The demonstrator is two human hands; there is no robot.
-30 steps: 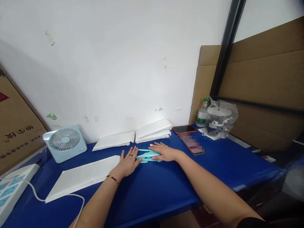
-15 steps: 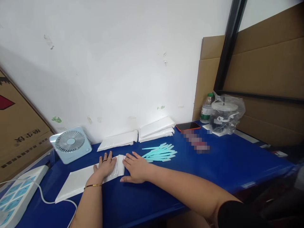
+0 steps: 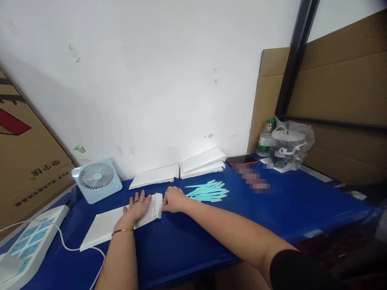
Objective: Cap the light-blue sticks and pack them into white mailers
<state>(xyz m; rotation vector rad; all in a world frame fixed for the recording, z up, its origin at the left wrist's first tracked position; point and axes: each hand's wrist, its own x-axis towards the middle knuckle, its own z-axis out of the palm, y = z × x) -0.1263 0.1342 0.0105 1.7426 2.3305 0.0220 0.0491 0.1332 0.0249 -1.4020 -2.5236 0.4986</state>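
A stack of white padded envelopes lies on the blue table in front of me. My left hand rests flat on the stack's right end, fingers spread. My right hand pinches the right edge of the top envelope with curled fingers. Just right of that hand lies a loose pile of light blue plastic sticks, untouched.
Two more white envelope stacks lie along the wall. A small blue fan stands at the left, with a power strip and its cable. Two phones, a bottle and a bagged container sit at right. Cardboard stands on both sides.
Both hands left the blue sticks and moved left to the envelope stack. The left hand now presses it; the right hand closed on the envelope's edge.
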